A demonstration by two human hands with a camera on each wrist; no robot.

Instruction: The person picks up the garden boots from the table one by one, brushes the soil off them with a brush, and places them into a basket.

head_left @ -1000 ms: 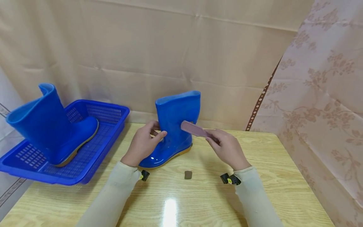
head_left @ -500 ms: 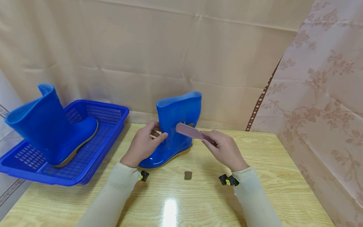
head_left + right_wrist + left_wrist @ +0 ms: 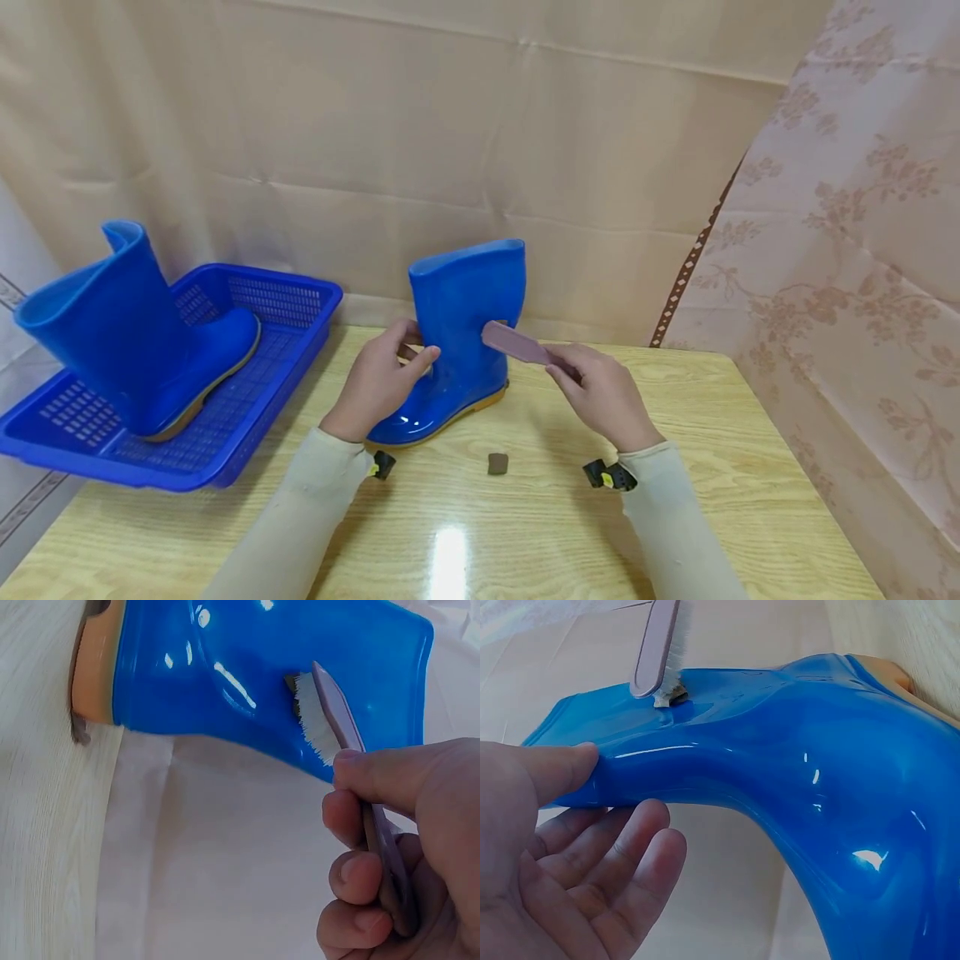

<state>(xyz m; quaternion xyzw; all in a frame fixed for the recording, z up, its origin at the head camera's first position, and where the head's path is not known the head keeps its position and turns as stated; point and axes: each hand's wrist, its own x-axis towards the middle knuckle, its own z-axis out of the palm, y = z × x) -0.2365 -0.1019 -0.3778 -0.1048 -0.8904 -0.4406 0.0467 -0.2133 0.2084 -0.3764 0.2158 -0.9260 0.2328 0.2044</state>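
A glossy blue rubber boot (image 3: 468,304) with a tan sole stands on the table in the head view. My left hand (image 3: 378,383) holds the front of its shaft, thumb on the near side and fingertips at the front edge. With curled fingers, my right hand (image 3: 603,396) grips the handle of a mauve scrubbing brush (image 3: 513,342). The brush's white bristles (image 3: 316,724) meet the side of the shaft in the right wrist view. Right at the bristles is a dark brown patch (image 3: 291,684), partly hidden by them; the left wrist view shows this brown patch (image 3: 676,695) too.
At the left, a blue plastic basket (image 3: 277,298) carries a second blue boot (image 3: 127,333). A small brown square piece (image 3: 497,463) lies on the wood-grain table (image 3: 540,533) in front of the boot. Beige cloth (image 3: 450,125) hangs behind, patterned cloth (image 3: 885,250) at the right.
The brush slid left along the shaft, baring brown marks on the boot, then came back right over them. The shaft leaned slightly right and back. My left hand keeps its hold.
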